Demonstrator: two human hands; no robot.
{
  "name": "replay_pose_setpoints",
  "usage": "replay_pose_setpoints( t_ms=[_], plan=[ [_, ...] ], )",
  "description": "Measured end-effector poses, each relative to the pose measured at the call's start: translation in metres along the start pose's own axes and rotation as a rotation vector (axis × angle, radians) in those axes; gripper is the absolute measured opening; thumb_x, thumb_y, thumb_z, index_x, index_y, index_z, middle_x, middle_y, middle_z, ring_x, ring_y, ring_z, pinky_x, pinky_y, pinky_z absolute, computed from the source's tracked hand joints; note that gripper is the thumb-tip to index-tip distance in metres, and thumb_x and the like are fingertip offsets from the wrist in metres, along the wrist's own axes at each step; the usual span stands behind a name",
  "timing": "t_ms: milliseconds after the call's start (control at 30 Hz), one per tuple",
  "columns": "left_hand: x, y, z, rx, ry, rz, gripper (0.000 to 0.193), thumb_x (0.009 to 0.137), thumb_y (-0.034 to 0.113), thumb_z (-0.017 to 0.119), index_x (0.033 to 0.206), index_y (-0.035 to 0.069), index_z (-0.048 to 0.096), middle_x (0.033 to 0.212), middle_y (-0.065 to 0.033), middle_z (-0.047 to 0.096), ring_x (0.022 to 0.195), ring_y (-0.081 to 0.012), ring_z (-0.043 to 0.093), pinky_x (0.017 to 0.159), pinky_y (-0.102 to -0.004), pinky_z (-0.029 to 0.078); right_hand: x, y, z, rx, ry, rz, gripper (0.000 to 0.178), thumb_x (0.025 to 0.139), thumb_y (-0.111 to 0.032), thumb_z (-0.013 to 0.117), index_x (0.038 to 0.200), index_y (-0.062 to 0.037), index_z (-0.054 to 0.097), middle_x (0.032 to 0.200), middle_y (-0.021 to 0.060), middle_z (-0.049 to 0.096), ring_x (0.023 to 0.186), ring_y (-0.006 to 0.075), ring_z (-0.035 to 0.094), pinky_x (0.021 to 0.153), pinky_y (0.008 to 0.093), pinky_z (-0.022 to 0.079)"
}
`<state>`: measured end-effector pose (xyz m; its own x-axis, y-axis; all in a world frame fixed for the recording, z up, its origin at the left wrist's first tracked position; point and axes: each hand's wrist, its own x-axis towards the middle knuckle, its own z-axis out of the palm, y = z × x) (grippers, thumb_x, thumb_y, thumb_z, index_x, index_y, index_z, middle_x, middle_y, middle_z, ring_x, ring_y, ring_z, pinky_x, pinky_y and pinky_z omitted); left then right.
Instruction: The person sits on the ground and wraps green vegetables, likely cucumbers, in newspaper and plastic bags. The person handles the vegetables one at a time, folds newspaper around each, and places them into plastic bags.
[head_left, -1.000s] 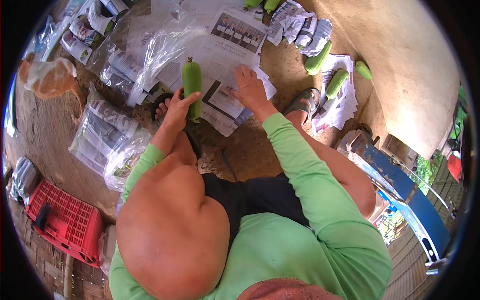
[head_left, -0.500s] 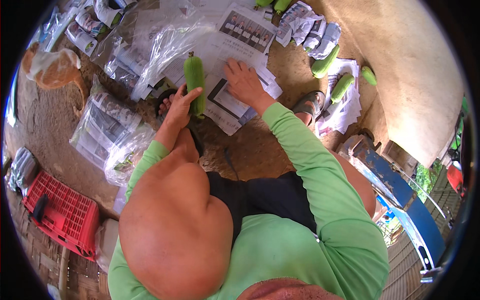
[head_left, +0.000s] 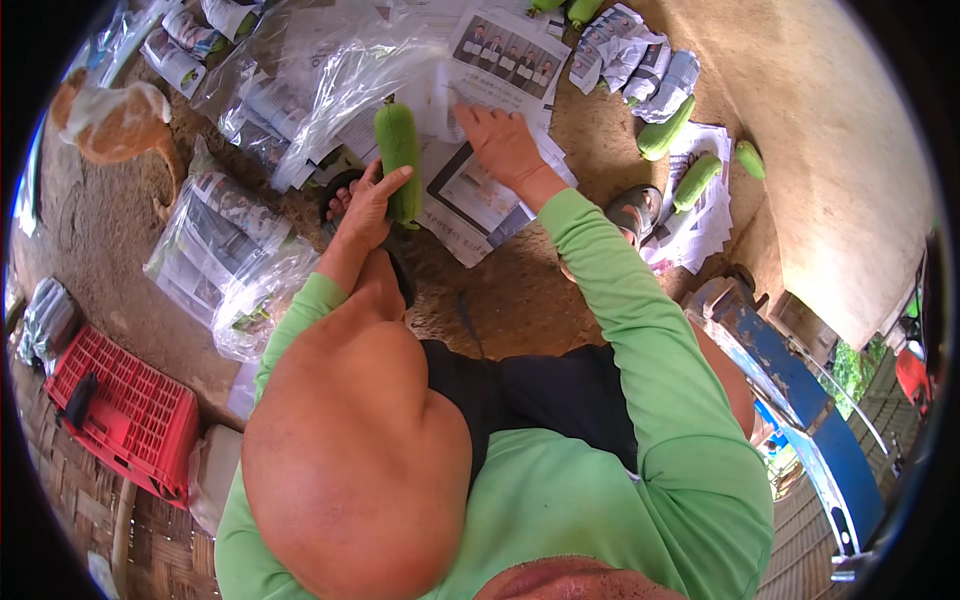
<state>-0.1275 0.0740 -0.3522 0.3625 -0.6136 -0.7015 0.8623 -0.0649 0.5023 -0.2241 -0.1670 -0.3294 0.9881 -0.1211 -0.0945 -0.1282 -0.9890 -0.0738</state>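
My left hand [head_left: 367,207] is wrapped round a long green gourd [head_left: 399,150], holding it upright by its lower half. Its stem end points away from me. To the right, my right hand [head_left: 497,145] lies over the newspaper sheets [head_left: 462,205] with its fingers stretched out. The sheets overlap on the ground between my feet, and one carries a printed photo of several people. Whether my right fingertips have hold of a sheet's edge is hard to see.
Wrapped gourds [head_left: 668,85], bare gourds [head_left: 697,182] and more newspaper lie at the right by the pale wall. Clear plastic bags [head_left: 225,245] with wrapped bundles are on the left. A cat [head_left: 115,120] and red crate [head_left: 125,410] stand farther left; a blue bench [head_left: 780,370] is at right.
My right hand has slid slightly farther away over the newspaper, its fingers less spread. The left hand still holds the gourd. The whole view has shifted a little.
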Motion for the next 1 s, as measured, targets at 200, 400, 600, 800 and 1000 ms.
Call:
replay_pose_setpoints(
  t_ms=[200, 400, 600, 800, 1000],
  plan=[
    [0.005, -0.008, -0.006, -0.018, 0.026, 0.046, 0.064, 0.093, 0.027, 0.082, 0.146, 0.007, 0.052, 0.12, -0.0052, 0.065, 0.105, -0.0171, 0.064, 0.086, -0.0363, 0.056, 0.009, 0.043, -0.02, -0.077, 0.096, -0.064, 0.046, 0.096, -0.015, 0.054, 0.143, -0.0121, 0.053, 0.1, 0.0057, 0.067, 0.091, 0.0261, 0.067, 0.078, 0.0442, 0.047],
    [-0.006, 0.005, -0.005, -0.087, -0.158, -0.012, 0.066, 0.094, 0.027, 0.077, 0.149, 0.007, 0.048, 0.124, -0.0089, 0.064, 0.117, -0.0248, 0.066, 0.093, -0.0416, 0.057, 0.021, 0.05, -0.055, -0.071, 0.134, -0.165, 0.056, 0.092, -0.012, 0.06, 0.147, -0.0082, 0.051, 0.103, 0.0062, 0.066, 0.091, 0.026, 0.065, 0.079, 0.0417, 0.049],
    [-0.008, 0.016, 0.011, -0.315, -0.355, -0.121, 0.066, 0.094, 0.032, 0.075, 0.148, 0.008, 0.046, 0.133, -0.0114, 0.058, 0.123, -0.0325, 0.064, 0.098, -0.0512, 0.058, -0.012, 0.022, -0.062, 0.16, 0.054, -0.314, 0.056, 0.087, -0.005, 0.06, 0.143, -0.0082, 0.053, 0.104, 0.0073, 0.066, 0.093, 0.0276, 0.065, 0.08, 0.0419, 0.051],
    [0.009, 0.027, 0.003, -0.013, -0.337, -0.123, 0.067, 0.09, 0.044, 0.078, 0.139, 0.004, 0.056, 0.118, -0.0115, 0.066, 0.111, -0.0275, 0.068, 0.088, -0.0469, 0.062, -0.047, 0.014, -0.055, 0.205, -0.066, -0.227, 0.053, 0.085, -0.005, 0.063, 0.137, -0.0102, 0.055, 0.107, 0.007, 0.065, 0.097, 0.0286, 0.066, 0.082, 0.0425, 0.053],
    [0.002, 0.011, 0.018, -0.077, -0.178, -0.093, 0.056, 0.098, 0.039, 0.072, 0.141, 0.009, 0.053, 0.115, -0.0101, 0.065, 0.105, -0.0241, 0.068, 0.084, -0.0448, 0.062, -0.053, 0.0, -0.048, 0.171, -0.058, -0.246, 0.067, 0.086, -0.013, 0.071, 0.149, -0.014, 0.049, 0.145, 0.0126, 0.054, 0.127, 0.0334, 0.057, 0.101, 0.0495, 0.049]
  ],
)
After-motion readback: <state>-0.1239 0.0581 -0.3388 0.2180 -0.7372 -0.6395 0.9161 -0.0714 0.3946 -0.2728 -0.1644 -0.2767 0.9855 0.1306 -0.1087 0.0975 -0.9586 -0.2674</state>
